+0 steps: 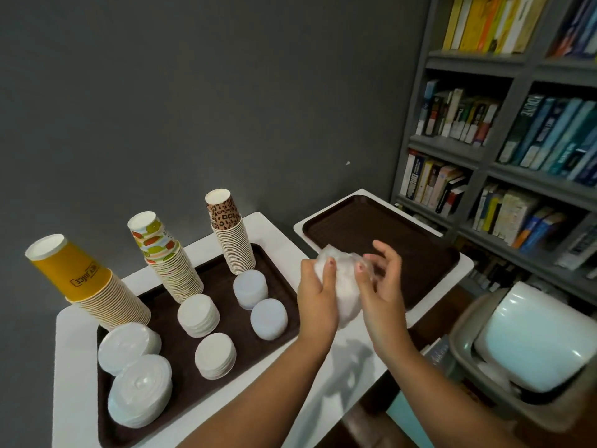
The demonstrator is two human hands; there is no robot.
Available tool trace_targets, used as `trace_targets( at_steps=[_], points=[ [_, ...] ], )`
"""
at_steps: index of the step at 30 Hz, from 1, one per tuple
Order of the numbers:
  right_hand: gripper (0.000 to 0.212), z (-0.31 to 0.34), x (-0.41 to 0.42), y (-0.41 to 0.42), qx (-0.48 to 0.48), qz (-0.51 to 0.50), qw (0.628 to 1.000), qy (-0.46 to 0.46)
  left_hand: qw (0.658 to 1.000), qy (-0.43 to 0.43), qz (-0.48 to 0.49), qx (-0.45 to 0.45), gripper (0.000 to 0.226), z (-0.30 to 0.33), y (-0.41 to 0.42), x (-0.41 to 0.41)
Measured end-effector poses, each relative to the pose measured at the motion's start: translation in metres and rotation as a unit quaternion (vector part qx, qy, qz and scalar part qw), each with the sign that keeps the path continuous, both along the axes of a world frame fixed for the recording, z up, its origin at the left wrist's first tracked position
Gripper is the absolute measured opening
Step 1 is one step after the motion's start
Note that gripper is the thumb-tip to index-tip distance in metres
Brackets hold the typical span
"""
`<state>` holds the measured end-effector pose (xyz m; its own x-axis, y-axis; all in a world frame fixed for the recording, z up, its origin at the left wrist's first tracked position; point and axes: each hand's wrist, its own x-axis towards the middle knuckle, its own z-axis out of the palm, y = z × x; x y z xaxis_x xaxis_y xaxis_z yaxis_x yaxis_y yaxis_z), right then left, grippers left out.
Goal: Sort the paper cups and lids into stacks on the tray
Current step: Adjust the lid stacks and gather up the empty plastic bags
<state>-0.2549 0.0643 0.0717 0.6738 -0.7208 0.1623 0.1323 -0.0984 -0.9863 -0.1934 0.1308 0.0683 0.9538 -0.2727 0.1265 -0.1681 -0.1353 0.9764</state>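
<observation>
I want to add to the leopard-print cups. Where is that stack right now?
In the head view, the leopard-print cup stack stands upside down at the far right corner of the left tray, behind two white lid stacks, right of the fruit-print cup stack.

near tray (181,376) corner cut by bottom edge, bookshelf (504,150) cropped right, book titles blurred, bin (468,357) contents unclear
</observation>
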Motion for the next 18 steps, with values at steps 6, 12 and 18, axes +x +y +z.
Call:
trace_targets(
  at_steps=[6,12,18],
  points=[
    [0.052,-0.026,-0.024,-0.022,-0.205,0.051,0.976,0.053,0.997,0.074,-0.037,0.005,0.025,-0.011,-0.029,-0.003],
    [0.046,-0.038,-0.05,-0.055,-0.169,-0.003,0.972,0.164,0.975,0.183,-0.118,-0.046,0.031,-0.012,-0.067,-0.034],
    [0.02,-0.049,-0.077,-0.082,-0.053,-0.032,0.981,0.182,0.986,0.101,-0.133,0.017,0.016,-0.032,-0.101,-0.057]
  ],
)
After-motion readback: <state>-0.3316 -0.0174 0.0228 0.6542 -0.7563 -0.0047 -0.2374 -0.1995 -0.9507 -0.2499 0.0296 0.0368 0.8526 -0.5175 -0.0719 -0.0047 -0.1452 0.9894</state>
